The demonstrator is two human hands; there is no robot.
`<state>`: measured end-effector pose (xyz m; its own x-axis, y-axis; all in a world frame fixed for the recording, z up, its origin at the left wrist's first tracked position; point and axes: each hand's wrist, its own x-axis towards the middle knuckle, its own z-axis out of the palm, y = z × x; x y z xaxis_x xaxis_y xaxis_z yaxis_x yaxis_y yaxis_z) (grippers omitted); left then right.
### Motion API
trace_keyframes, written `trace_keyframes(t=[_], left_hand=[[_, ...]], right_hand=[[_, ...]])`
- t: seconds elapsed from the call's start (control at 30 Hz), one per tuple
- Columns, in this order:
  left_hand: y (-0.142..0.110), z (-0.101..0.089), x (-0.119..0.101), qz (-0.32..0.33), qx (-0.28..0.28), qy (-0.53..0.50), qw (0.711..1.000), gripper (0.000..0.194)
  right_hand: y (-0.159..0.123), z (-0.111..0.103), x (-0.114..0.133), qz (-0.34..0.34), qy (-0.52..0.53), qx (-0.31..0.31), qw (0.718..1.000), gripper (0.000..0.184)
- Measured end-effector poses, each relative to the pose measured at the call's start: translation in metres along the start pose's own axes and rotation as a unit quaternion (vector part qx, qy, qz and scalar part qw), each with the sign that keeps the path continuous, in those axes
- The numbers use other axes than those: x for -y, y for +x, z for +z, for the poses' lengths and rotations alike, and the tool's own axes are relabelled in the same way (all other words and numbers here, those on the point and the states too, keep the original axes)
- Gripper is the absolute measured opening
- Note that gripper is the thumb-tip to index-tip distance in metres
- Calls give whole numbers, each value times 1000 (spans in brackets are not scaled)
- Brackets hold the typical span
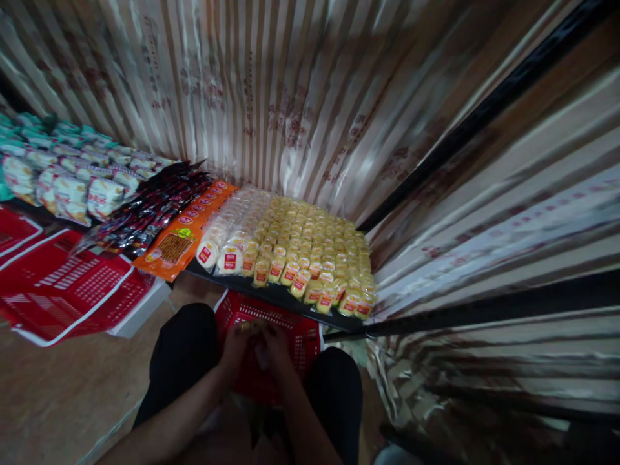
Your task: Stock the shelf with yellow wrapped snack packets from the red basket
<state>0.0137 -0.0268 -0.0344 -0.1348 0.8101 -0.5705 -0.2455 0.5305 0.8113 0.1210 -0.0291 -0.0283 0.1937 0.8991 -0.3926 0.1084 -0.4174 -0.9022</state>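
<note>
Black shelf beyond hands; yellow packet rows crowd its edge, a knuckle bump could tip some. Red basket beneath hands. Left hand, right hand seemingly pinch small yellowish packet between fingertips; loose grip risks dropping it.

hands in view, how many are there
2: the left hand and the right hand, close together over the red basket between the knees; no others show.

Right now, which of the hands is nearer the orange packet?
Left. Left hand is lower and right of the orange packet; right hand is farther right.
</note>
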Motion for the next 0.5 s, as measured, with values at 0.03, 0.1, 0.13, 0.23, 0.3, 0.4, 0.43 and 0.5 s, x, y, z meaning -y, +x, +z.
trace_keyframes(t=[0.03, 0.1, 0.13, 0.23, 0.3, 0.4, 0.43, 0.5], left_hand=[[-4, -1, -5, -5, 18, -28, 999, 23], [-14, -3, -17, -16, 50, -66, 996, 29], [-19, -4, -24, -21, 65, -72, 995, 31], [-36, -6, -46, -35, 95, -55, 993, 30], [-46, -6, -58, -35, 104, -49, 993, 27], [-56, -4, -69, -46, 124, -82, 988, 22], [-57, -3, -71, -54, 131, -101, 985, 19], [-59, -1, -73, -66, 137, -133, 979, 16]], right_hand=[[-1, -2, 3, -3, 10, -8, 1000, 32], [-2, -5, 10, -3, 44, -24, 999, 38], [-3, -7, 14, -3, 69, -28, 997, 41], [-5, -10, 28, -4, 152, -22, 988, 46], [-6, -12, 38, -10, 185, -23, 982, 47], [-10, -14, 50, -20, 216, -19, 976, 48], [-11, -15, 53, -24, 223, -15, 974, 48], [-14, -18, 57, -32, 234, -14, 972, 48]])
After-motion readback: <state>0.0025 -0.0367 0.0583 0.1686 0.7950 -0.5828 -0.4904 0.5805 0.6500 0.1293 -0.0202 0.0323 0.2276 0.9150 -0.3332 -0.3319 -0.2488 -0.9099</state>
